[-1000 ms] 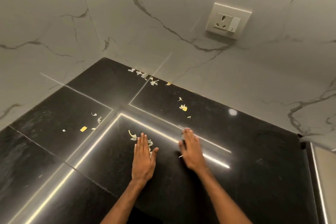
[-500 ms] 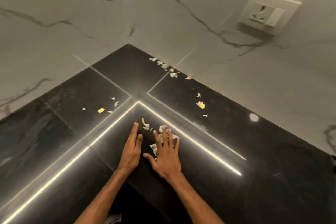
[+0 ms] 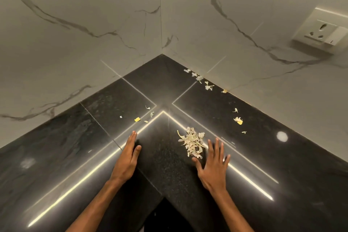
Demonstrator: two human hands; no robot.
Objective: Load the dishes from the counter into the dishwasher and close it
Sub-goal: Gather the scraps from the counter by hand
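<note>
Scraps now swept into one peel pile (image 3: 193,144) near counter (image 3: 282,184) inner corner. Right hand (image 3: 213,167) drawn back, grip spread, empty; left hand (image 3: 128,158) flat, fingers together. No dishes visible; loading not started.

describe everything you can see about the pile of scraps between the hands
The pile of scraps is a loose heap of thin, curled, pale cream flakes that look like dry peelings. It lies flat on the glossy black counter, near the inner corner, across a bright reflected light strip. The right hand lies flat just beside it, thumb and fingertips at its near edge; contact is unclear. The left hand is well clear of it.
</note>
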